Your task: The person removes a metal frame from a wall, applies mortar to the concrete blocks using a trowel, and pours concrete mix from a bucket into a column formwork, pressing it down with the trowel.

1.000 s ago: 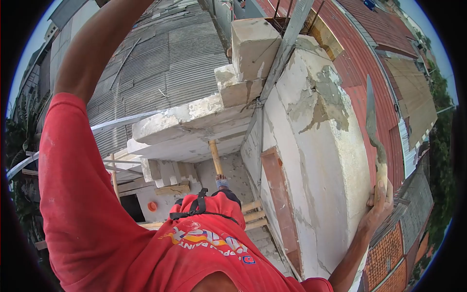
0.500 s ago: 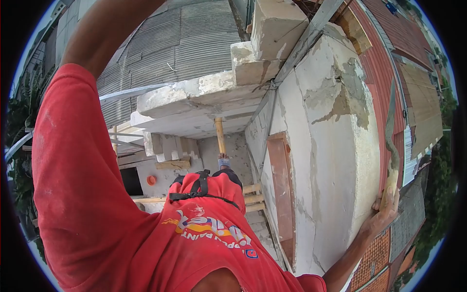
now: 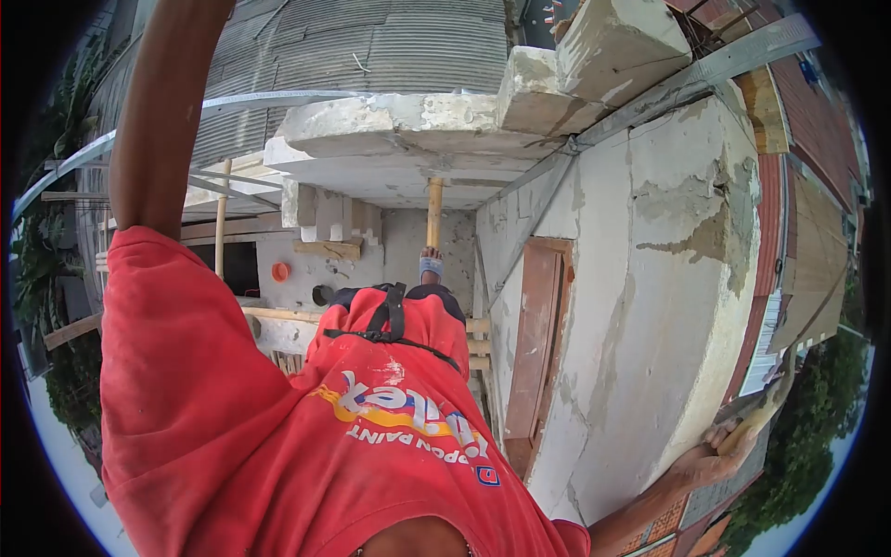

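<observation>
My right hand [image 3: 724,455] is at the right edge, closed around the pale handle of a trowel [image 3: 763,416]. The trowel's neck points up and away, and most of its blade cannot be made out now. Beside this hand is the outer edge of a plastered wall [image 3: 640,306] with grey mortar patches [image 3: 691,227]. My left arm [image 3: 167,121] stretches up past the top of the view, so the left hand is hidden. A rough white block ledge [image 3: 399,125] lies ahead of my body.
My foot [image 3: 430,266] is by a bamboo pole [image 3: 434,209] under the ledge. A metal bar [image 3: 687,79] runs along the wall top. Far below are an orange bucket [image 3: 280,271] and a brown door frame [image 3: 538,325]. Corrugated roofing [image 3: 408,46] lies beyond.
My left arm has swung more upright. My right hand and the trowel have shifted lower and outward in view, and the blade has turned mostly out of sight. The whole view has tilted.
</observation>
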A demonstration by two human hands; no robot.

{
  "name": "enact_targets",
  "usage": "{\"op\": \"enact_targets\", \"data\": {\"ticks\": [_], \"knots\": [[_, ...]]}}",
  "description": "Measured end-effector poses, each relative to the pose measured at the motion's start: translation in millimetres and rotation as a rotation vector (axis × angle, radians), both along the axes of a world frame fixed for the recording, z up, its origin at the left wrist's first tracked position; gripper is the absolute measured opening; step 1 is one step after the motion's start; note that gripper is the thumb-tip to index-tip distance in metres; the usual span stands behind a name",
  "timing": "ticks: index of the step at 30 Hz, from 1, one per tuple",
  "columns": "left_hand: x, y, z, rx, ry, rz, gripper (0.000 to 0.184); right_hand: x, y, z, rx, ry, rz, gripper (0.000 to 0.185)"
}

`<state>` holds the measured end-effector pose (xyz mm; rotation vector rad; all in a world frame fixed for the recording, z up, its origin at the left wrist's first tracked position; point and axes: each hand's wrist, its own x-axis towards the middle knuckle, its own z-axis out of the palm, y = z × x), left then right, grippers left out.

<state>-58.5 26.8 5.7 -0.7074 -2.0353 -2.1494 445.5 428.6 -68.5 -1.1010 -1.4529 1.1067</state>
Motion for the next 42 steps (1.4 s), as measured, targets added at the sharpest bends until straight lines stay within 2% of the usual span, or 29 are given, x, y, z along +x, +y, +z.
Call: {"op": "enact_targets", "data": {"ticks": [3,6,8,9,11,13,14,15,17,23,26,30,33,35,36,38,42], "knots": [[29.7,-37.2,-23.6,0.068,-0.079,0.045,0.019,15.0,12.6,-9.0,0.225,0.031,-0.010,0.048],[63.8,-78.0,-52.6,0.122,-0.200,0.082,0.019,7.9,15.1,-8.4,0.538,0.032,0.023,0.045],[100.5,-103.9,-77.0,0.141,-0.326,0.111,0.019,-25.8,-0.2,-10.5,0.659,0.012,0.107,0.047],[122.5,-119.2,-91.3,0.134,-0.413,0.107,0.025,-47.3,-15.7,-13.3,0.675,-0.006,0.172,0.049],[167.2,-131.3,-115.9,0.133,-0.595,0.150,0.036,-92.9,-50.0,-21.4,0.622,-0.023,0.367,0.052],[208.2,-144.2,-152.0,0.238,-0.796,0.212,0.038,-133.6,-88.9,-32.0,0.531,-0.039,0.604,0.054],[244.3,-154.7,-200.8,0.249,-0.930,0.275,0.041,-161.9,-114.9,-38.5,0.448,-0.037,0.793,0.056],[261.8,-153.5,-224.7,0.376,-0.973,0.319,0.045,-175.1,-135.0,-42.0,0.392,-0.052,0.895,0.057],[293.4,-161.2,-232.7,0.486,-1.119,0.360,0.048,-197.9,-170.8,-49.4,0.257,-0.105,1.088,0.060],[372.6,-215.7,-310.8,0.561,-1.268,0.855,0.045,-238.1,-268.4,-79.2,-0.121,-0.391,1.543,0.070],[408.9,-256.9,-330.0,0.755,-1.228,1.168,0.042,-246.6,-313.6,-102.2,-0.263,-0.595,1.660,0.078],[470.2,-315.3,-396.2,0.962,-1.136,1.472,0.038,-254.3,-376.2,-141.7,-0.208,-0.893,1.836,0.059],[513.0,-360.4,-420.8,1.121,-1.078,1.646,0.037,-248.8,-425.0,-168.2,-0.144,-1.076,1.927,0.044],[553.2,-391.2,-450.4,1.197,-1.124,1.759,0.037,-242.2,-457.3,-188.4,-0.083,-1.161,1.961,0.035],[574.9,-405.2,-469.5,1.238,-1.144,1.825,0.037,-236.6,-476.8,-193.1,-0.135,-1.216,1.946,0.034],[619.1,-428.0,-510.8,1.215,-1.204,1.944,0.038,-222.5,-517.1,-205.9,-0.238,-1.336,1.924,0.033],[674.4,-444.9,-574.1,1.181,-1.261,2.221,0.040,-212.7,-560.3,-248.2,-0.077,-1.604,1.977,0.027]]}}
